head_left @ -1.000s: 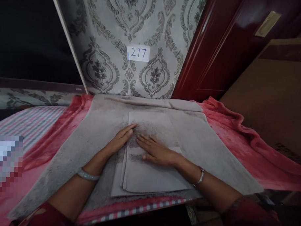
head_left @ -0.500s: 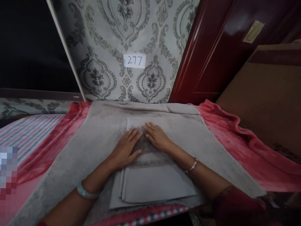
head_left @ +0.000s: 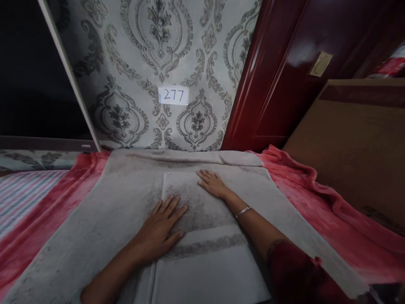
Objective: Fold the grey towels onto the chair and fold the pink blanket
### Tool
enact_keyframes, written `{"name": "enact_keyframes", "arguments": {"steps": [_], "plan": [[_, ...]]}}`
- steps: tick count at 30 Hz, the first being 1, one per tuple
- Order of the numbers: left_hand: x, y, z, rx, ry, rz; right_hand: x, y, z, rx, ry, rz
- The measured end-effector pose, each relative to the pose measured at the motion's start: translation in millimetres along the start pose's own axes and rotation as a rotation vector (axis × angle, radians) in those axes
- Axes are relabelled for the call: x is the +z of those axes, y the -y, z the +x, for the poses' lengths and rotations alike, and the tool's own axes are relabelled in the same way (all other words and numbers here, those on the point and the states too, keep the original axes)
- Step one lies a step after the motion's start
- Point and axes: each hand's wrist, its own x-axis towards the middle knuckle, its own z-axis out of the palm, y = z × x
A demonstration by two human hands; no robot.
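Observation:
A folded grey towel (head_left: 211, 276) lies on a larger grey blanket (head_left: 121, 202) spread over the surface. Darker brushed patches mark the upper part of the folded towel, with a pale band across its middle. My left hand (head_left: 161, 228) rests flat on the towel's left edge, its fingers spread. Farther back, my right hand (head_left: 213, 184) lies flat near the towel's far end, fingers stretched to the left. Neither hand grips anything.
A pink blanket (head_left: 313, 213) shows at both sides under the grey one, with a striped cloth (head_left: 18, 198) at the left. A cardboard box (head_left: 355, 144) stands at right. Behind are a patterned wall (head_left: 132, 69) with a paper label (head_left: 173, 95), a dark screen (head_left: 26, 75) and a red door (head_left: 274, 83).
My left hand has slid toward me along the towel, and the two hands are farther apart. My right hand stays near the far end. The view has tilted up and shifted slightly right.

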Motion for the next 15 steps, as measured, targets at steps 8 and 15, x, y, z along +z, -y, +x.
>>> {"name": "enact_keyframes", "arguments": {"steps": [8,15], "plan": [[-4.4,-5,1,-0.032,0.045,-0.041,21,-36,19,0.023,-0.083,0.08],[-6.9,-16,-2,-0.07,0.078,-0.119,18,-32,12,-0.079,-0.147,0.1]]}}
